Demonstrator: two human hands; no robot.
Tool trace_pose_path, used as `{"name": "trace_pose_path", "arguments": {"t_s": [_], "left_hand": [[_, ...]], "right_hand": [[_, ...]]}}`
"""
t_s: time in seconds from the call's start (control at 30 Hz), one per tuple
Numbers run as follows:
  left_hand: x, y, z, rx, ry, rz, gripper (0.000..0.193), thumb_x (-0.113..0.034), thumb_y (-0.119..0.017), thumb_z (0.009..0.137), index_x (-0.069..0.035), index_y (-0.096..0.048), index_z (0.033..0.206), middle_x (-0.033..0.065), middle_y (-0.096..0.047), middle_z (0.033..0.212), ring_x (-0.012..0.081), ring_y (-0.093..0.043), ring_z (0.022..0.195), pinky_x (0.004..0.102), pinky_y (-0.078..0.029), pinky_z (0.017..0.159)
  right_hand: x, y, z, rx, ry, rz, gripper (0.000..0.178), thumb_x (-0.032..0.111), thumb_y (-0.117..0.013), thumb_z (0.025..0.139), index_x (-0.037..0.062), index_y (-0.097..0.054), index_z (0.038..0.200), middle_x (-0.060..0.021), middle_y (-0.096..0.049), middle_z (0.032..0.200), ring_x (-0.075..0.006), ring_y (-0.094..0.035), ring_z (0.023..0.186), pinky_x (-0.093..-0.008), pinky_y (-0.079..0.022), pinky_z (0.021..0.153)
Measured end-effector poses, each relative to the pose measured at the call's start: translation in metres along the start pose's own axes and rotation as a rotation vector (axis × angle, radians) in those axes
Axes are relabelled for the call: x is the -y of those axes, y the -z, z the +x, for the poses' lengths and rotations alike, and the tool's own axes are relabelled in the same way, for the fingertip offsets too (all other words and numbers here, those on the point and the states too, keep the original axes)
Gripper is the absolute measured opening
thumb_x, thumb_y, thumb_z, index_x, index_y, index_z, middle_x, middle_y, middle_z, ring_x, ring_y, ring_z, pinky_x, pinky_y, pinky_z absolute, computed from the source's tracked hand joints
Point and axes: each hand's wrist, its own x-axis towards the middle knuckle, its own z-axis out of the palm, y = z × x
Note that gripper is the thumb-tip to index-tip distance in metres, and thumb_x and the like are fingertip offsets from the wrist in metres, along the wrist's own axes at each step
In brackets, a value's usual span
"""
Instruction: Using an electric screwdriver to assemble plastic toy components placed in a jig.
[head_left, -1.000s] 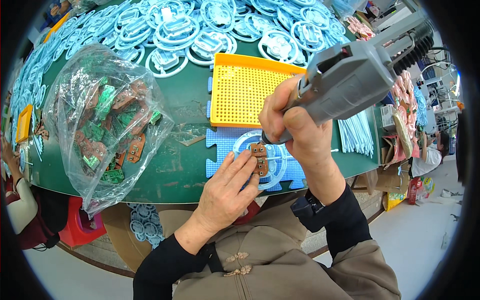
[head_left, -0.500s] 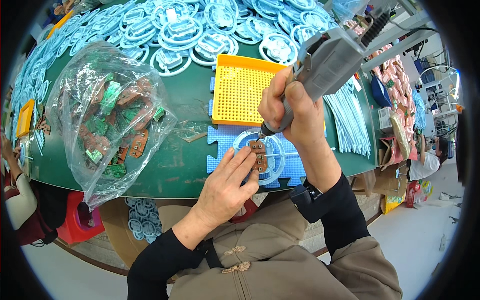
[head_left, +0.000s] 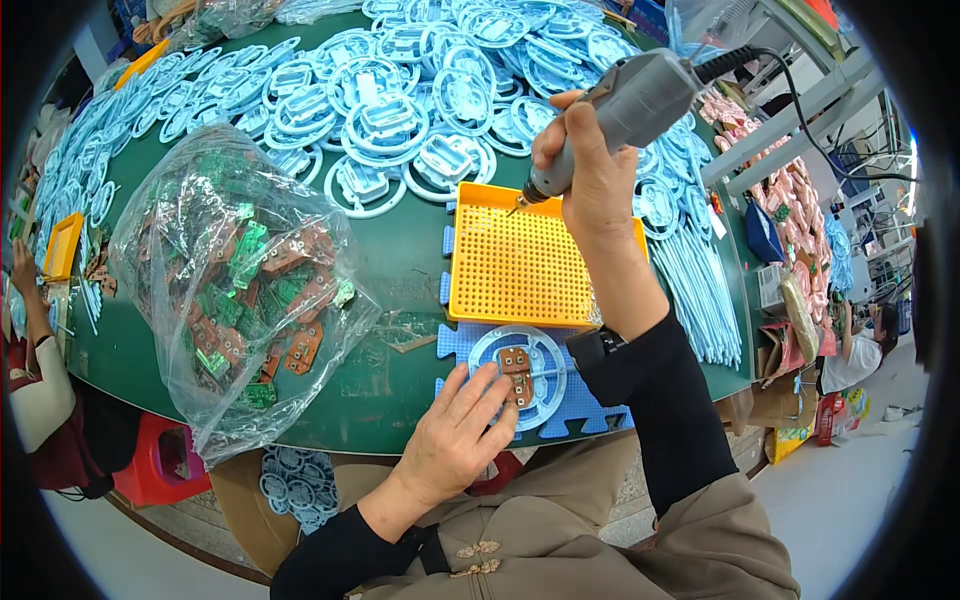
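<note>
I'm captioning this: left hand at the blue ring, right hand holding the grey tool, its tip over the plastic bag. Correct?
Not quite: the head view shows the grey tool with its tip over the yellow tray, not the plastic bag. The rest stands.

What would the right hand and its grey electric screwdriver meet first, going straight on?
The bit points into the yellow perforated plastic tray, so probably that; depth is unclear.

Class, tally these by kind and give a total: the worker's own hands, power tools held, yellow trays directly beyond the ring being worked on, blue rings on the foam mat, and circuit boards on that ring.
Hands: 2 (left hand, right hand)
Power tool: 1
Yellow tray: 1
Blue ring: 1
Circuit board: 1
Total: 6
</note>
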Motion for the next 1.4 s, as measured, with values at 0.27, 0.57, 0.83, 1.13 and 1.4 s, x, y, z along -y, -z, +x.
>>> {"name": "trace_pose_path", "arguments": {"t_s": [0.27, 0.57, 0.83, 1.13, 1.4], "left_hand": [[0.004, 0.000, 0.003, -0.002, 0.031, -0.060, 0.036, -0.010, -0.074, 0.067, -0.001, -0.063, 0.099, 0.0148, -0.061, 0.115, 0.0393, -0.053, 0.118, 0.0524, -0.050, 0.097], [-0.003, 0.006, 0.003, -0.030, 0.039, -0.088, 0.039, -0.018, -0.078, 0.069, -0.004, -0.063, 0.103, 0.0146, -0.058, 0.117, 0.0390, -0.052, 0.119, 0.0546, -0.046, 0.098], [0.006, 0.021, 0.050, -0.389, 0.307, -0.047, 0.037, -0.012, -0.081, 0.067, -0.006, -0.063, 0.099, 0.0119, -0.058, 0.107, 0.0353, -0.054, 0.109, 0.0555, -0.035, 0.101], [-0.006, 0.010, 0.034, -0.302, 0.204, -0.146, 0.015, -0.001, -0.074, 0.071, -0.005, -0.064, 0.081, 0.0060, -0.062, 0.088, 0.0296, -0.058, 0.099, 0.0562, -0.032, 0.104], [-0.022, 0.002, 0.007, -0.152, 0.274, -0.109, 0.039, -0.016, -0.080, 0.068, -0.008, -0.063, 0.102, 0.0091, -0.055, 0.112, 0.0344, -0.049, 0.117, 0.0584, -0.030, 0.106]], "right_hand": [[-0.026, 0.000, 0.011, -0.017, -0.018, -0.074, 0.045, 0.041, -0.076, 0.084, 0.0028, -0.057, 0.099, -0.0035, -0.059, 0.065, -0.0152, -0.058, 0.058, -0.0288, -0.045, 0.054], [-0.003, 0.006, 0.010, -0.041, 0.022, -0.029, 0.045, 0.038, -0.076, 0.084, 0.0015, -0.056, 0.103, -0.0045, -0.058, 0.066, -0.0160, -0.057, 0.058, -0.0289, -0.046, 0.056], [0.083, -0.014, -0.057, 0.081, 0.007, 0.240, 0.051, 0.043, -0.065, 0.092, -0.0037, -0.053, 0.108, -0.0052, -0.055, 0.066, -0.0154, -0.054, 0.059, -0.0281, -0.044, 0.056], [0.099, -0.015, -0.123, 0.206, -0.025, 0.058, 0.069, 0.069, -0.055, 0.085, 0.0057, -0.052, 0.113, 0.0023, -0.047, 0.065, -0.0114, -0.046, 0.055, -0.0268, -0.036, 0.053], [0.094, -0.016, -0.161, 0.160, -0.173, 0.037, 0.068, 0.061, -0.068, 0.081, 0.0004, -0.054, 0.108, -0.0018, -0.051, 0.063, -0.0128, -0.048, 0.051, -0.0251, -0.034, 0.044]]}}
